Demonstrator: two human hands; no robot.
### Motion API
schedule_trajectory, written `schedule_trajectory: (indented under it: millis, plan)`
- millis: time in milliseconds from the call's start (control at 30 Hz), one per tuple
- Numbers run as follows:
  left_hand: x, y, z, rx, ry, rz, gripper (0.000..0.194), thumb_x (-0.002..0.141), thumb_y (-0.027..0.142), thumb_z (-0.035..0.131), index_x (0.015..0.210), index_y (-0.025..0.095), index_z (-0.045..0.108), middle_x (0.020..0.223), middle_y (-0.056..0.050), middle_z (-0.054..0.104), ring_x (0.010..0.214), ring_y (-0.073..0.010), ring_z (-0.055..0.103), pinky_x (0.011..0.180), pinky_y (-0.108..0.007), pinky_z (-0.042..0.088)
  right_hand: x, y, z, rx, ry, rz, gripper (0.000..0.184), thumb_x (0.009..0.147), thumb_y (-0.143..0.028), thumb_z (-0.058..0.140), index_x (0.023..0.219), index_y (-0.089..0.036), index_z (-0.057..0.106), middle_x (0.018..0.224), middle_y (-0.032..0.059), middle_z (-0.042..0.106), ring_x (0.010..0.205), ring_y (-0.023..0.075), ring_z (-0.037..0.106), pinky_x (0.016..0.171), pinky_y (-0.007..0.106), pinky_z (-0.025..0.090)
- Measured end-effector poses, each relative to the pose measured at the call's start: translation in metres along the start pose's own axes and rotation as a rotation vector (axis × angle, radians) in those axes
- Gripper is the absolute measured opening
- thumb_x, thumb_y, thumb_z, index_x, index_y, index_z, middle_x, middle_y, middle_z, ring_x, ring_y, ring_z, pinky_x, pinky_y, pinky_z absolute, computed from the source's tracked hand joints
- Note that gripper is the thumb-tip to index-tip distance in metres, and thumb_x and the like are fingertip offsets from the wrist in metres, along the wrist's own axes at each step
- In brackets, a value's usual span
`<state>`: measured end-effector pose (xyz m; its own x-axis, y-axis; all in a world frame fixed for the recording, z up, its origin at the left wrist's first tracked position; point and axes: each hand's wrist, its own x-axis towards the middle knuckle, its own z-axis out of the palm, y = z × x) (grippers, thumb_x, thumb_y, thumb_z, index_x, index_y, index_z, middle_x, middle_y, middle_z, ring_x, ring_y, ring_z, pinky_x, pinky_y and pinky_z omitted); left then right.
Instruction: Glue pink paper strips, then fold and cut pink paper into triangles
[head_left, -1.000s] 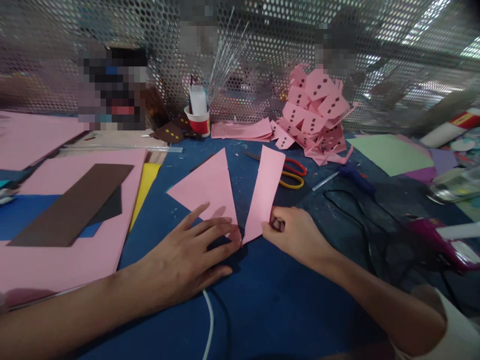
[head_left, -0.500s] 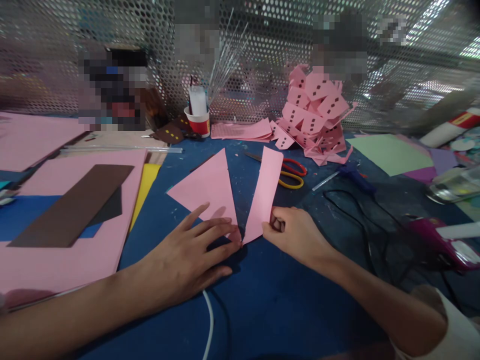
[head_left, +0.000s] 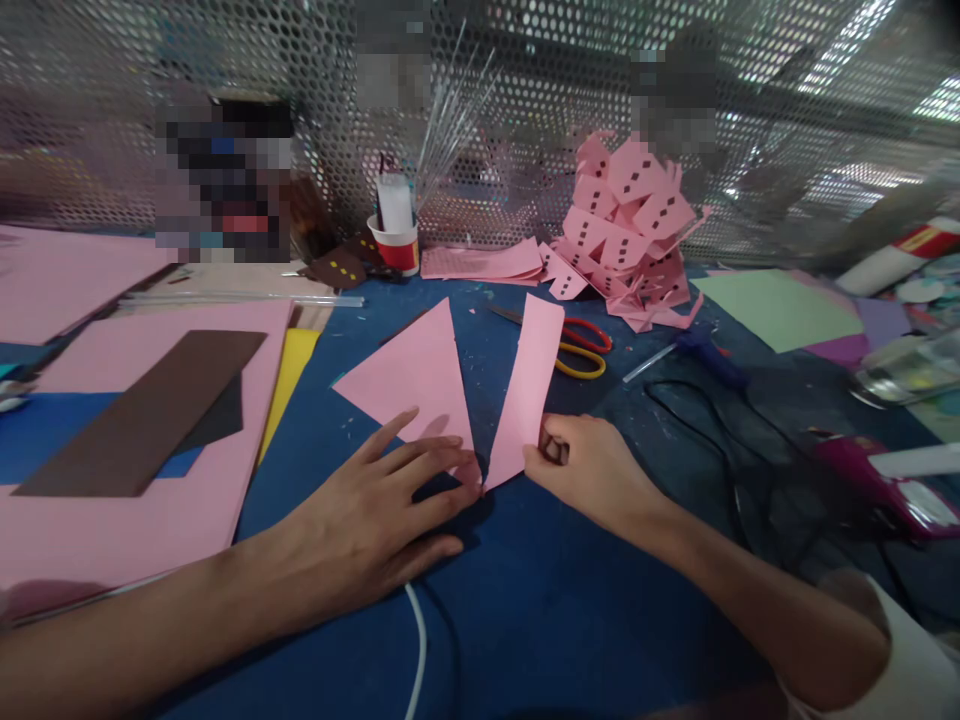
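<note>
A pink paper sheet (head_left: 416, 375) lies folded on the blue table (head_left: 540, 600), with a triangular part on the left and a raised flap (head_left: 529, 385) on the right. My left hand (head_left: 375, 510) rests flat on the triangle's near corner, fingers stretched out. My right hand (head_left: 592, 470) pinches the near edge of the flap, fingers curled. Both hands meet near the fold's near tip.
Orange-handled scissors (head_left: 581, 350) lie just behind the flap. A heap of pink cut-outs (head_left: 634, 235) and a red cup (head_left: 397, 245) stand by the mesh wall. Pink sheets with a brown strip (head_left: 146, 410) lie left. A glue gun (head_left: 877, 475) and black cable (head_left: 720, 440) lie right.
</note>
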<state>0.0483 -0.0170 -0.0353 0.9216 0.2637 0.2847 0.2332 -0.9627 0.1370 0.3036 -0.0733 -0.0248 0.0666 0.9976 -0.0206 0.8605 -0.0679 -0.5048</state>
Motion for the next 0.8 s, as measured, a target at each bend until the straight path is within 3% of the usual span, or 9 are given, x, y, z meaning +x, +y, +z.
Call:
schedule_trajectory:
  millis: [800]
  plan:
    - [0.0008,0.0009,0.0002,-0.006,0.002,-0.015,0.034,0.096,0.039,0.062,0.128,0.027,0.065,0.136,-0.008,0.063,0.136,-0.0285,0.054,0.126,-0.056,0.019,0.0005,-0.003,-0.0036,-0.012,-0.028,0.017,0.027,0.081,-0.023,0.06,0.059,-0.02,0.045,0.057,-0.0029,0.053,0.053,0.0103,0.041,0.055,0.027,0.026]
